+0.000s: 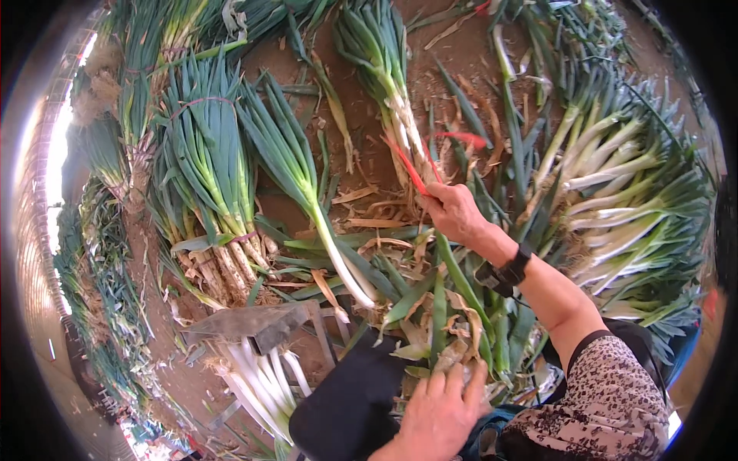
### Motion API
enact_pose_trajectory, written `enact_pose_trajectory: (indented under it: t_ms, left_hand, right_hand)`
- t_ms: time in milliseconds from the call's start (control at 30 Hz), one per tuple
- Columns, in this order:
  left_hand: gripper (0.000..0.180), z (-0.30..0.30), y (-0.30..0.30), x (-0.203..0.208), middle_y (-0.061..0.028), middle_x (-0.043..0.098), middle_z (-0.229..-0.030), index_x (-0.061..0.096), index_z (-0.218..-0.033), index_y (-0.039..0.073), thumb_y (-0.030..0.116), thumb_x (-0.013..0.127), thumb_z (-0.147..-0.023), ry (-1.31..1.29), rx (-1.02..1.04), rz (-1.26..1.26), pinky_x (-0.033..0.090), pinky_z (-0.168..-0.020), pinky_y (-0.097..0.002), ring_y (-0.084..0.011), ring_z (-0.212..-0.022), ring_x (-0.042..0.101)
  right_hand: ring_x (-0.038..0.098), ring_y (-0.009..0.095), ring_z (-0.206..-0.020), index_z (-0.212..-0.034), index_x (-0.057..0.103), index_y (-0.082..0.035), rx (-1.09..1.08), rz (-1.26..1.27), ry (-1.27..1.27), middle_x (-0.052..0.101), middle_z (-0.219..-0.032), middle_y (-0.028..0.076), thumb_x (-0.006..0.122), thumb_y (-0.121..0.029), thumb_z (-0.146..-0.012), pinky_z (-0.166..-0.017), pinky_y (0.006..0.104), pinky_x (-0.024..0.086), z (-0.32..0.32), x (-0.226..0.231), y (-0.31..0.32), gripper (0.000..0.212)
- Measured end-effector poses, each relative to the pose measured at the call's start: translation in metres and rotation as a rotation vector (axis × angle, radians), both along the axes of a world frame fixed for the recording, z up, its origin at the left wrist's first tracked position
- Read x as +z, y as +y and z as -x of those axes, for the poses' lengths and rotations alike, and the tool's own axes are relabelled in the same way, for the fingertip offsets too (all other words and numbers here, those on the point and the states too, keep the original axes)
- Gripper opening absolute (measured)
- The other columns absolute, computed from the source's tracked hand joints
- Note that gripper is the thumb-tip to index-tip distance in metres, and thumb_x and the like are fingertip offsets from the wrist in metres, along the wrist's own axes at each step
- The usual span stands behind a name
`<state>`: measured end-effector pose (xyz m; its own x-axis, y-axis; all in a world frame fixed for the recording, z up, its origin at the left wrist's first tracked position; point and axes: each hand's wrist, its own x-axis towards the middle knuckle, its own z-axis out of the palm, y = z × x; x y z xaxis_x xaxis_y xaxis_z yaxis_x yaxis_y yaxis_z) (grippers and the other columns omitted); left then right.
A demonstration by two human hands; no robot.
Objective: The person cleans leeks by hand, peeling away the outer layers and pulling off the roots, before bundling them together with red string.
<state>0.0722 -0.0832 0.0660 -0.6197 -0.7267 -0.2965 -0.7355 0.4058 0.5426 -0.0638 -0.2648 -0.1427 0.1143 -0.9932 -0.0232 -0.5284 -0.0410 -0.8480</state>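
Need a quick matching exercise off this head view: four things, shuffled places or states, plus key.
1. Red strip
2. Wristwatch
3. Purple-banded green onion bundle
4. Left hand

A. Black, around a wrist
B. Near the picture's lower edge
C. Held in the right hand
D. Left of the picture's centre

Pairs: 1-C, 2-A, 3-D, 4-B

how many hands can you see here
2: the right hand near the centre, holding a red strip, and the left hand near the lower edge, by withered leaves. No others show.
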Motion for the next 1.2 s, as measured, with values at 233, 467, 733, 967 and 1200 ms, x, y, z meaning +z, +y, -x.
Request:
enact_pose_trajectory:
  t_ms: [233, 467, 733, 967, 1200]
  left_hand:
    - [0.044, 0.002, 0.007, -0.035, -0.0154, 0.058, -0.083, 0.053, -0.114, 0.002, 0.028, 0.064, -0.081, -0.127, 0.049, 0.017, 0.047, -0.067, -0.0413, -0.0312, -0.076, 0.057]
    - [0.050, 0.006, 0.014, -0.116, -0.0225, 0.060, -0.108, 0.040, -0.131, -0.002, 0.009, 0.052, -0.084, 0.257, 0.261, -0.337, 0.046, -0.084, -0.0395, -0.0305, -0.097, 0.061]
    - [0.030, 0.030, 0.064, -0.163, -0.0012, 0.054, -0.058, 0.062, -0.073, 0.000, 0.028, 0.063, -0.085, 0.217, 0.712, -0.686, 0.037, -0.049, -0.0286, -0.0112, -0.051, 0.047]
    - [0.036, 0.045, 0.087, -0.232, -0.0096, 0.060, -0.058, 0.061, -0.065, 0.001, 0.034, 0.066, -0.079, 0.382, 0.927, -0.205, 0.045, -0.057, -0.0382, -0.0203, -0.054, 0.059]
    - [0.009, 0.046, 0.096, -0.176, 0.0061, 0.041, -0.054, 0.056, -0.075, 0.011, 0.012, 0.061, -0.084, 0.735, 1.450, -0.879, 0.022, -0.033, -0.0229, -0.0043, -0.037, 0.031]
  right_hand:
    - [0.054, 0.037, -0.058, -0.067, 0.055, -0.002, 0.163, -0.047, 0.043, 0.053, -0.062, 0.018, 0.061, -0.013, -0.077, -0.052, 0.0417, 0.043, 0.032, 0.089, 0.138, 0.016]
    - [0.061, 0.037, -0.069, -0.074, 0.060, -0.007, 0.081, -0.110, 0.193, 0.061, -0.070, 0.018, 0.061, -0.015, -0.075, -0.057, 0.0451, 0.047, 0.036, 0.135, 0.235, 0.008]
    - [0.065, 0.031, -0.064, -0.064, 0.065, -0.006, 0.588, -0.187, 0.518, 0.064, -0.065, 0.014, 0.061, -0.012, -0.064, -0.055, 0.0416, 0.050, 0.020, 0.136, 0.371, 0.007]
    - [0.065, 0.030, -0.064, -0.063, 0.065, -0.007, 0.814, -0.077, 0.436, 0.064, -0.064, 0.012, 0.059, -0.013, -0.069, -0.051, 0.0414, 0.050, -0.005, 0.160, 0.402, 0.011]
    - [0.064, 0.033, -0.070, -0.076, 0.067, -0.007, 0.574, -0.313, 0.062, 0.064, -0.073, 0.015, 0.061, -0.020, -0.071, -0.063, 0.0408, 0.052, 0.031, 0.146, 0.369, 0.015]
